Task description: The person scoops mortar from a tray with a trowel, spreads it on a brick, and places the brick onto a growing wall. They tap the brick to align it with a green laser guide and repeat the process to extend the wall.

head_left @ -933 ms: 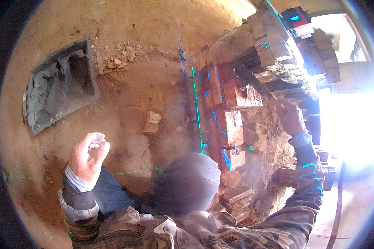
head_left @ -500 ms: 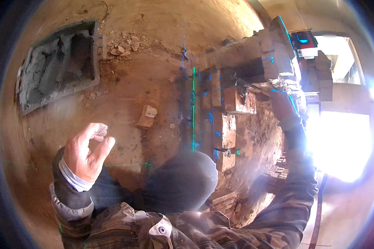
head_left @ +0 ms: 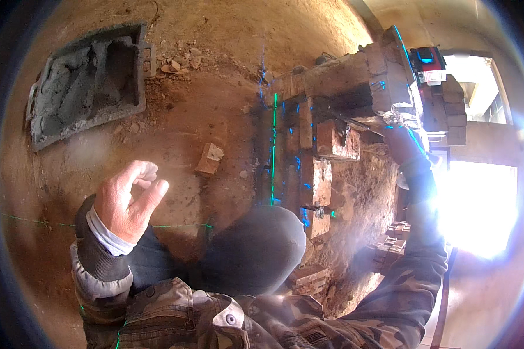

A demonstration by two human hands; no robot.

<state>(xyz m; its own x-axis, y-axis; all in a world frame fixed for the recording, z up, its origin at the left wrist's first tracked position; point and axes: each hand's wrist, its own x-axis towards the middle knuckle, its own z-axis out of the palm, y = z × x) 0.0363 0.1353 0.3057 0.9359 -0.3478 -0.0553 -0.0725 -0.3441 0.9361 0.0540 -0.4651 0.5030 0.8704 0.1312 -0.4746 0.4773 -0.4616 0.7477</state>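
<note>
My left hand (head_left: 126, 200) hovers above the floor on the left. Its fingers are half curled, the thumb stands apart from them, and nothing is in it. On the right my right hand (head_left: 400, 144) reaches out to the brick wall (head_left: 337, 81), closed around the handle end of what looks like a trowel (head_left: 364, 125). The trowel's thin dark blade, seen nearly edge-on, points left over a red brick (head_left: 336, 142) on the wall's stepped end. Fingers and glare hide most of the handle.
A mortar tub (head_left: 90, 81), partly filled with grey mortar, lies at the far left. A loose brick (head_left: 209, 159) sits on the dirt floor before my knee (head_left: 253, 250). A red laser level (head_left: 428, 64) stands on the wall. Brick stacks (head_left: 390, 244) lie at right.
The view has shifted slightly. My left hand has moved a little up and to the right, still half curled. My right hand stays by the wall with the trowel.
</note>
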